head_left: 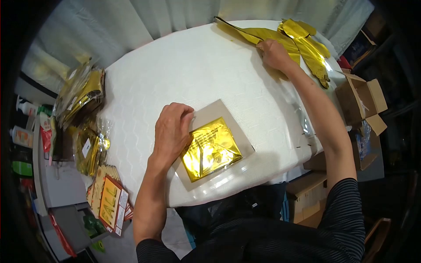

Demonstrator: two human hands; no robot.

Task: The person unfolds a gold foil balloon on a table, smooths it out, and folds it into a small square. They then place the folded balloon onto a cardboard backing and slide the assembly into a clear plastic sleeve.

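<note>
A folded gold foil packet [211, 151] with small dark print lies on a grey cardboard sheet [219, 109] at the table's near side. Clear plastic shows along its lower edge. My left hand [172, 131] is closed at the left side of the sheet, its bent fingers on the sheet and its lower part against the packet. At the far right, my outstretched right hand [276, 55] pinches a flat gold foil balloon [280, 41]. More crumpled gold foil [309, 46] spreads beside it; the fingertips are partly hidden.
Bagged gold foil packs [83, 98] pile up at the table's left edge. Below them is a stack of printed "FALL" cards [112, 204]. An open cardboard box [362, 98] stands at the right edge, with more boxes [307, 193] underneath. Curtains [175, 15] hang behind the white table [175, 65].
</note>
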